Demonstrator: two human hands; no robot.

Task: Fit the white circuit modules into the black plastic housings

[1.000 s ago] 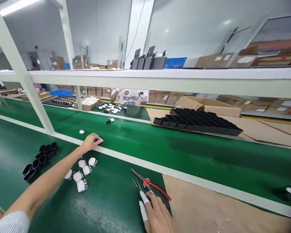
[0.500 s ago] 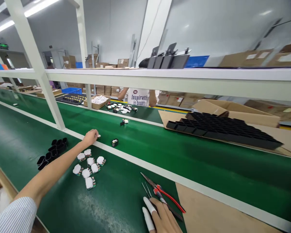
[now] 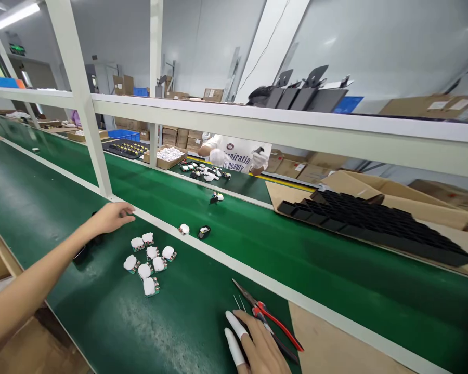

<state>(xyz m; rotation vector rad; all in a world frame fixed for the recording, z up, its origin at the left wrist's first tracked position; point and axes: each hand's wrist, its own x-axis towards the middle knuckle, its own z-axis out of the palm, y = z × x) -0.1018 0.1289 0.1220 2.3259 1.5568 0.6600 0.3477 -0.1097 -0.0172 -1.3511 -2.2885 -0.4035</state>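
Observation:
My left hand hovers at the near side of the white rail, fingers stretched out and holding nothing. Its wrist and forearm hide most of a group of black sleeves. To its right, several small circuit boards topped with white pads lie in a cluster. One similar white-topped piece rests at the rail, beside a black housing with parts inside. My right hand, white covers on two fingers, lies spread over tweezers, whose tips show. Red-handled pliers lie against its right side.
Across the green belt, many black sleeves stand on cardboard. A co-worker in a printed shirt holds a black part. A white post and shelf cross the view. A cardboard sheet lies right.
My left hand has let go of the white-topped piece at the rail and drawn back left, fingers opening. My right hand has shifted slightly left over the tweezers. The view has turned left.

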